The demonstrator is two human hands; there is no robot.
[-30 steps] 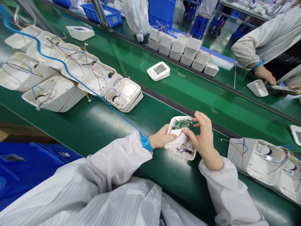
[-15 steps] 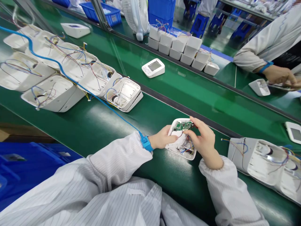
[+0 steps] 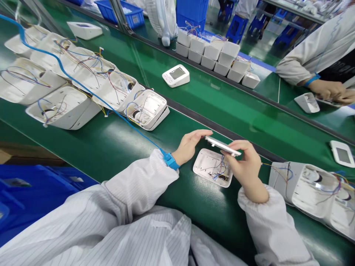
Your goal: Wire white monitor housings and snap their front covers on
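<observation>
A thin white panel [image 3: 222,145] is tilted on edge above an open white housing [image 3: 209,166], which lies on the green bench with coloured wires inside. My right hand [image 3: 245,162] grips the panel's right end between thumb and fingers. At the panel's left end is my left hand [image 3: 190,146], its fingers stretched out and the tips at or very near the edge. A blue strap with a cord circles my left wrist.
Wired white housings [image 3: 116,88] crowd the bench at left, more [image 3: 313,188] at right. A monitor [image 3: 176,75] lies on the green belt [image 3: 235,99] beyond. Across it are stacked housings [image 3: 222,55], a fan [image 3: 162,20] and a person's hands [image 3: 330,90].
The white panel has been lifted and turned on edge, showing the housing beneath. My left hand has moved up and opened out. The monitors on the belt have shifted left.
</observation>
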